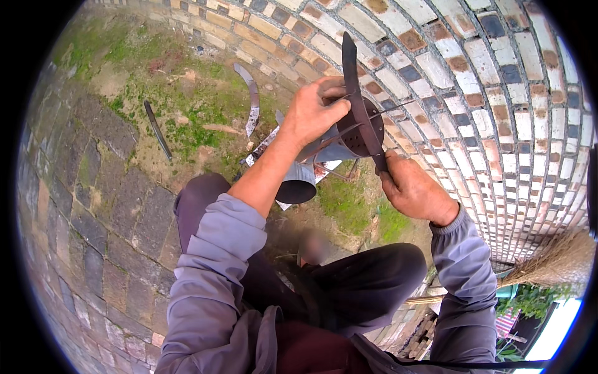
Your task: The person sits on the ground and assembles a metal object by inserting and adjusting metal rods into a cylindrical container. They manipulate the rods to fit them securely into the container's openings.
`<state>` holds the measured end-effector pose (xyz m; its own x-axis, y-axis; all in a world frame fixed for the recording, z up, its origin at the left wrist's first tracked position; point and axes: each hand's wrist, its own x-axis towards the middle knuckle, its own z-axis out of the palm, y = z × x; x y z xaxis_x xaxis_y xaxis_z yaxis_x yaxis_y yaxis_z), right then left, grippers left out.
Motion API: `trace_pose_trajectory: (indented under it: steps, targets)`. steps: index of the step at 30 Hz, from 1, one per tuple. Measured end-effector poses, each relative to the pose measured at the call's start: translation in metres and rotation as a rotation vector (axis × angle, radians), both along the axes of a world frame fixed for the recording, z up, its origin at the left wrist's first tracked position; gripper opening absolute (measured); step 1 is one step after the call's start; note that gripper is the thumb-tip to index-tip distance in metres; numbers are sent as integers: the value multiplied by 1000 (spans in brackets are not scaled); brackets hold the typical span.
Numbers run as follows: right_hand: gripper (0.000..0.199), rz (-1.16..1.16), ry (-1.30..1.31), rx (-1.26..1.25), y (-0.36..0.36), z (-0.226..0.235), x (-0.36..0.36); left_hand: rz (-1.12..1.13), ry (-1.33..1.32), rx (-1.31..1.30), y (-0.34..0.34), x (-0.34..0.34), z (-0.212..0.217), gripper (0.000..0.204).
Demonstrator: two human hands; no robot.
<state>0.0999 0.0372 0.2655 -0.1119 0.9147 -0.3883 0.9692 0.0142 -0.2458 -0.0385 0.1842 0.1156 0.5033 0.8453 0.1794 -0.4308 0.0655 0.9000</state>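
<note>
While the right hand (414, 190) pinched the near end of a curved dark metal strip (352, 75), the left hand (311, 115) clasped it farther up between thumb and fingers, probably so that two holds kept it from twisting beside the perforated disc (351, 142). The left forearm reached forward over a grey metal pipe (302, 172); the right angled inward.

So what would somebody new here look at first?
Probably the long dark strip in the upper middle, with the right grip on its lower end and the left grip at its side. Next might come the dark round piece with little holes, just behind the strip, and the brick wall, all white, brown and dark patches, curving across the upper right.
</note>
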Motion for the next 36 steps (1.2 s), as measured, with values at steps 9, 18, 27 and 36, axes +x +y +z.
trace_pose_trajectory:
  steps: [9,18,27,36]
  targets:
    - [20,-2,-53,52,-10,-9,14,-46,79,1,-2,16,2,51]
    - [19,-17,-69,-1,-5,-4,10,-52,39,-5,0,15,2,49]
    - [15,-5,-36,13,0,-1,-3,21,-63,-73,0,4,2,44]
    - [17,21,22,29,5,-1,-7,-3,22,-32,6,-5,1,47]
